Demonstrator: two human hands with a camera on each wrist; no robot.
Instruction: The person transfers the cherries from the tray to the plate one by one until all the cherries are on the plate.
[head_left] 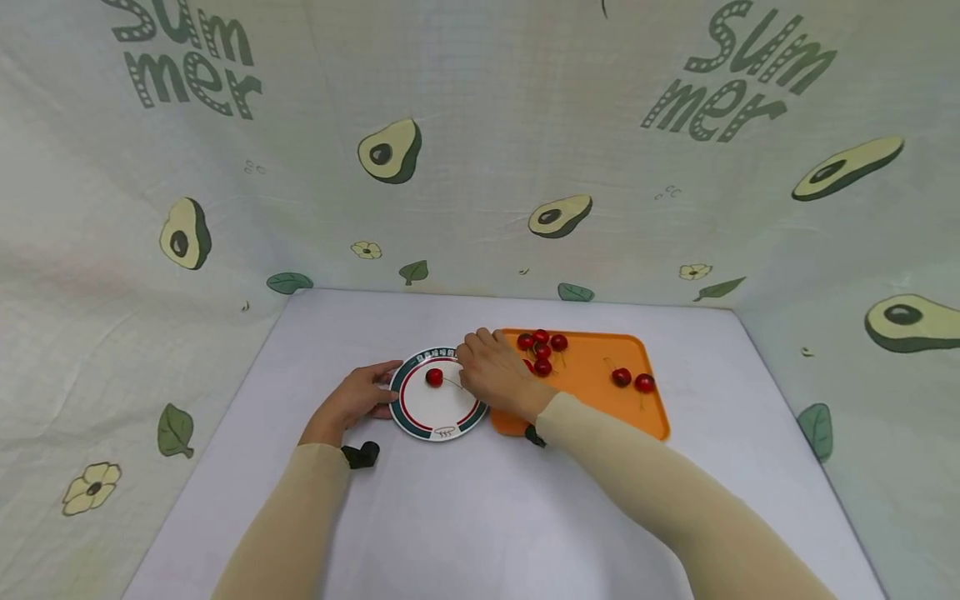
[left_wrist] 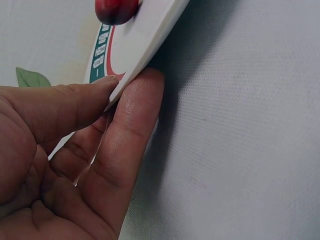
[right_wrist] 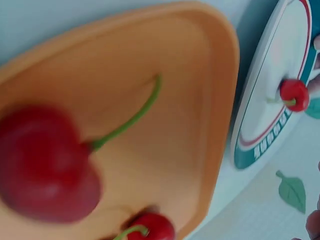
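A white plate [head_left: 438, 408] with a green and red patterned rim carries a single red cherry [head_left: 434, 377] with a thin stem. My left hand [head_left: 360, 393] grips the plate's left rim, thumb on top and fingers underneath, as the left wrist view shows. Over the plate's right edge and the near corner of an orange tray [head_left: 592, 400] is my right hand [head_left: 498, 371]. Only fingertips [right_wrist: 313, 225] show at the right wrist view's edge, spaced apart with nothing seen between them. Several red cherries [head_left: 542, 367] with stems lie on the tray's left part.
Two more cherries [head_left: 621, 377] lie on the tray's right side. The tray stands just right of the plate on a white table [head_left: 420, 525]. Behind and beside the table hangs a pale cloth [head_left: 480, 167] printed with avocados and leaves.
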